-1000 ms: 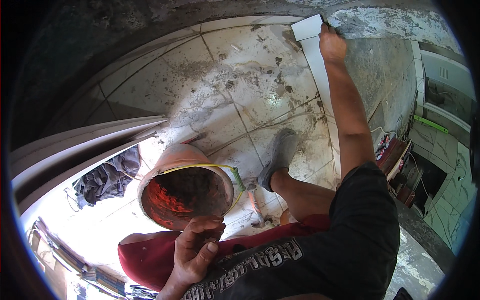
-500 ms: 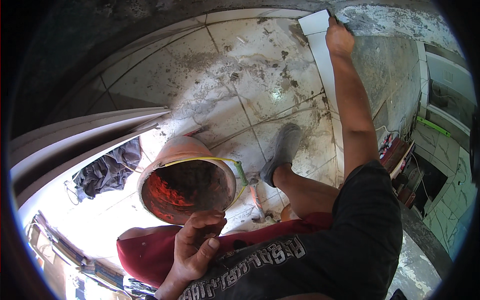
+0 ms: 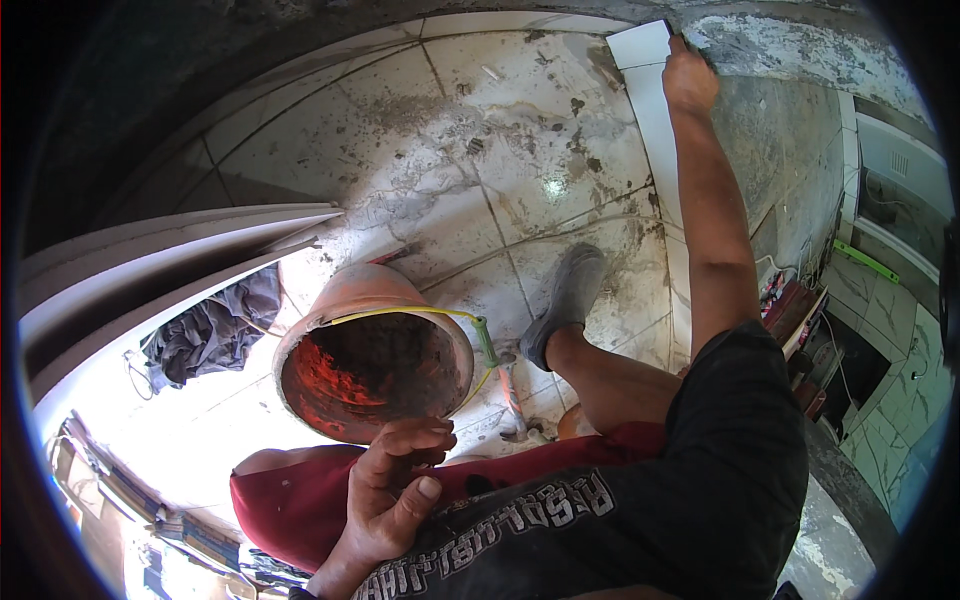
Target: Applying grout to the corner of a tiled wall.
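My right hand (image 3: 690,82) reaches to the top right, its fingers gripping the end of a short white tile piece (image 3: 636,44) against the rough wall base, above a long white tile strip (image 3: 660,150). My left hand (image 3: 400,480) hangs near my lap with fingers loosely curled and thumb apart; I see nothing held in it. Just beyond it lies a bucket (image 3: 380,290) on its side, red and grime inside, with a yellow handle and green grip. An orange-handled hammer (image 3: 510,398) lies beside the bucket.
My booted foot (image 3: 570,290) rests on the dirty tiled floor (image 3: 470,90). A cable crosses it. White boards (image 3: 180,235) and dark crumpled cloth (image 3: 215,325) are at left; stacked planks (image 3: 795,315), a green level (image 3: 865,260) and a dark opening (image 3: 850,370) at right.
The view has shifted slightly, so the floor and bucket sit higher in the picture. My right hand and tile piece appear a little farther up and right; my left hand stays curled.
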A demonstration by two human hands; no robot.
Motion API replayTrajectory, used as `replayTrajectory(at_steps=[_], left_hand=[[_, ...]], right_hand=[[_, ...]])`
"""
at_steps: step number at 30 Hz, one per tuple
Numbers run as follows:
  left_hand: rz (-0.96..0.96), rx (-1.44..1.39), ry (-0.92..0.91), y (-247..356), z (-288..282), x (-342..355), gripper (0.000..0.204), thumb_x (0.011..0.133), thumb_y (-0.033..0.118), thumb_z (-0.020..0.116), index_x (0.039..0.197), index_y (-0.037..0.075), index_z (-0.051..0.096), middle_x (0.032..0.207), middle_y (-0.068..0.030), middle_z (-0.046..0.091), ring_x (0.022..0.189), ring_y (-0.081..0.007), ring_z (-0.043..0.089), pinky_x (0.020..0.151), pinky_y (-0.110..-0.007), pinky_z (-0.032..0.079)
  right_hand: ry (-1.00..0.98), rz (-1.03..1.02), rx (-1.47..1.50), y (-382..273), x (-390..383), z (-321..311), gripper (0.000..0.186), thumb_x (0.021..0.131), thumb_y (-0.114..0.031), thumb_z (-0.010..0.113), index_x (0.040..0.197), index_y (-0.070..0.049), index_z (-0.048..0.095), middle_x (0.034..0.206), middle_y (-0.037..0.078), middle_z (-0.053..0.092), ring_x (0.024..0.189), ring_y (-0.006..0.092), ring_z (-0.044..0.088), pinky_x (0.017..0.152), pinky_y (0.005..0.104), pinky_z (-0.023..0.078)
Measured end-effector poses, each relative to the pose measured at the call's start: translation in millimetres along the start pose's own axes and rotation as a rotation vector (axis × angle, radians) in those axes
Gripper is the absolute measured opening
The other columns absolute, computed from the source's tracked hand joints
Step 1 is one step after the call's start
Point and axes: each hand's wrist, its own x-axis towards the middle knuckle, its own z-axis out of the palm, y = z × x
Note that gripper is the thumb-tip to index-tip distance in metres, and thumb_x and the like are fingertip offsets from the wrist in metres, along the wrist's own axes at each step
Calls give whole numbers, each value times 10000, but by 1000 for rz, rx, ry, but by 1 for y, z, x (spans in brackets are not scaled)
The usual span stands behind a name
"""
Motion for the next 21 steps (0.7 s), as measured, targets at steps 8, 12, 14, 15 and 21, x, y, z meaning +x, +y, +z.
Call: replayTrajectory(at_steps=[8,12,14,15,21], left_hand=[[22,-17,-16,0,1,-1,336,811,133,564,1105,-17,495,1137,-150,463,1053,-218,491,917,-344,380],[20,-14,-33,-4,1,-3,339,813,132,564,1107,-19,492,1142,-148,459,1064,-221,488,927,-349,378],[15,-32,-27,-6,2,-3,343,819,141,567,1110,-23,488,1148,-143,453,1061,-217,487,930,-349,376],[16,-26,-30,-7,2,-4,343,819,141,567,1110,-23,488,1148,-143,453,1061,-217,487,930,-349,376],[11,-92,-14,-8,3,-6,348,823,154,573,1110,-22,487,1146,-137,448,1061,-214,483,942,-350,366]], right_hand=[[27,-5,2,5,-1,7,209,811,-188,514,1018,-160,529,935,129,627,837,339,610,690,458,489],[53,14,29,6,-2,8,231,799,-201,546,1024,-152,527,952,111,623,849,334,604,689,455,488],[64,25,36,6,-2,7,238,795,-203,556,1025,-149,527,953,108,623,853,332,602,690,455,487],[57,29,54,7,-3,6,243,793,-207,563,1025,-146,527,956,110,622,856,335,601,693,456,485],[-3,73,71,9,-2,4,237,792,-232,571,1006,-135,535,967,119,622,862,352,597,708,457,483]])
